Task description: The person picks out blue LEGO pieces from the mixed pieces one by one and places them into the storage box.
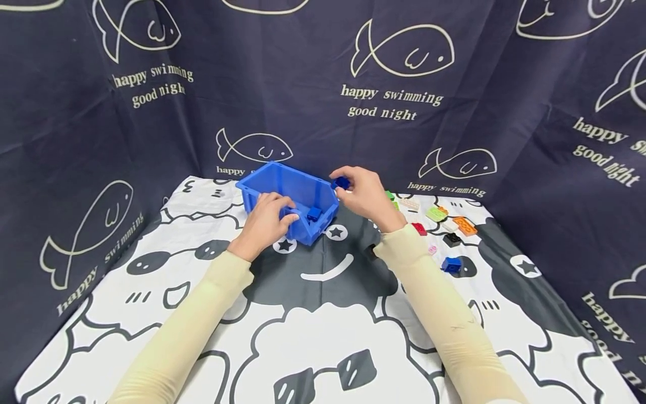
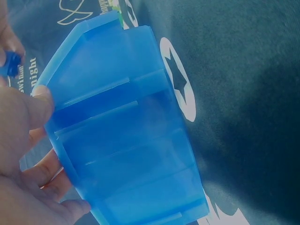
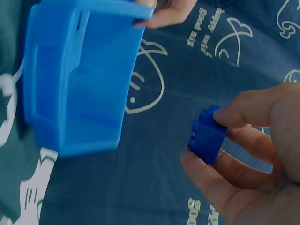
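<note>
A blue plastic storage bin (image 1: 270,178) stands on the cloth, and my left hand (image 1: 264,221) grips its near side rim. In the left wrist view the thumb lies on the bin's outer wall (image 2: 126,150) and the other fingers reach over the edge. My right hand (image 1: 365,193) is raised just beyond the bin's right end, apart from it. Thumb and fingers pinch a dark blue toy building brick (image 3: 208,140), its studs facing the bin in the right wrist view. Another blue brick (image 1: 314,213) lies inside the bin.
Several loose bricks lie to the right, among them an orange one (image 1: 465,225), a black one (image 1: 452,240), a red one (image 1: 419,229), a light green one (image 1: 436,214) and a blue one (image 1: 451,265). A dark fish-print curtain (image 1: 313,67) hangs close behind the bin.
</note>
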`<state>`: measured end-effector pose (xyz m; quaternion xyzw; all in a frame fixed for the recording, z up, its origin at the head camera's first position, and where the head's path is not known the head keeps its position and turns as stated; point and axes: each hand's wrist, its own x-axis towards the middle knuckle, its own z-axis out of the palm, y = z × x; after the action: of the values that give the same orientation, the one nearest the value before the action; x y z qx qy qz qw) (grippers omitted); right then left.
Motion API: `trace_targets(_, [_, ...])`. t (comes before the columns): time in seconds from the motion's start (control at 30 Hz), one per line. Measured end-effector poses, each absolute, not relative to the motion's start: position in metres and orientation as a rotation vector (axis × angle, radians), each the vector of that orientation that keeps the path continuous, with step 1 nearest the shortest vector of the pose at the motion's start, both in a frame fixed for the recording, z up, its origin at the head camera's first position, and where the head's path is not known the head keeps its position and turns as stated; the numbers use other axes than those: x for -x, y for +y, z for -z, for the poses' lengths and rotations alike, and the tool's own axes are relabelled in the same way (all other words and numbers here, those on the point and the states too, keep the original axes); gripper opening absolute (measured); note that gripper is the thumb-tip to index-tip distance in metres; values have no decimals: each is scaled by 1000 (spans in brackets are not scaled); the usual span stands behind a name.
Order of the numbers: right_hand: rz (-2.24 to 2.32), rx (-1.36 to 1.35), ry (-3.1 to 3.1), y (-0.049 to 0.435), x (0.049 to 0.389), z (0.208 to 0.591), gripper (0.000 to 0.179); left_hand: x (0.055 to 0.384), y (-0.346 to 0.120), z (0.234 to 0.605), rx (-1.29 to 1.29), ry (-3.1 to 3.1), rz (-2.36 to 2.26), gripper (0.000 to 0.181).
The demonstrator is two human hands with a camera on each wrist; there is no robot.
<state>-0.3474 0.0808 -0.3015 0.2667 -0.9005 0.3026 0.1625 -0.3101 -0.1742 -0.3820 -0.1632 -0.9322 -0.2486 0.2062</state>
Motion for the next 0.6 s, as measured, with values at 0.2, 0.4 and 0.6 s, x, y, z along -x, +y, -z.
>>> trace_targets(0.2, [-920,-837,-2585,53,344,296,28,309,-176,382,449,-2603,685,23])
trace_targets(0.4, [-969,-849,-2629,36,345,295,27,310,-176,380,453,-2605,670,22])
trace_targets(0.6, [-923,-865,-2654,21,356,304,28,310,-174,380,461,-2607,673,23])
